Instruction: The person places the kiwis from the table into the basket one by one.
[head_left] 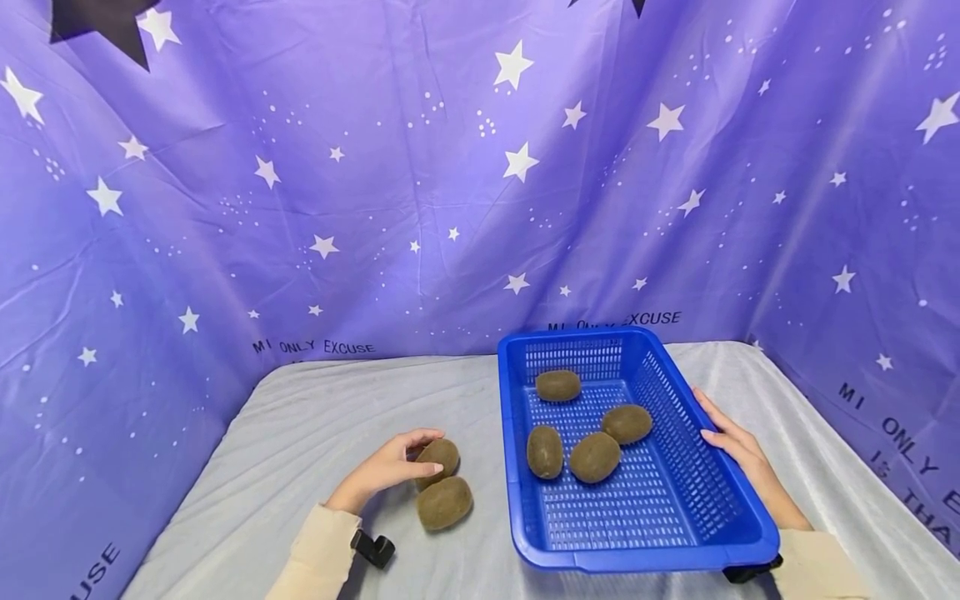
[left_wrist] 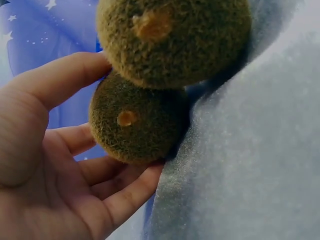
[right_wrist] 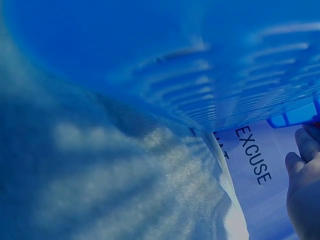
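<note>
My left hand (head_left: 390, 467) grips a brown fuzzy kiwi (head_left: 442, 457) on the cloth, thumb on the near side and fingers round the far side. A second kiwi (head_left: 445, 503) lies right against it, nearer to me. In the left wrist view, the gripped kiwi (left_wrist: 137, 120) shows below the larger-looking second kiwi (left_wrist: 175, 40). My right hand (head_left: 746, 450) holds the right rim of a blue plastic basket (head_left: 637, 560); some of its fingers are hidden. Several kiwis (head_left: 596, 457) lie inside the basket, toward its far and left parts.
A pale grey cloth (head_left: 315, 408) covers the table. Purple star-printed curtains (head_left: 420, 167) rise behind it and at both sides. The basket's slotted wall (right_wrist: 200, 85) fills much of the right wrist view.
</note>
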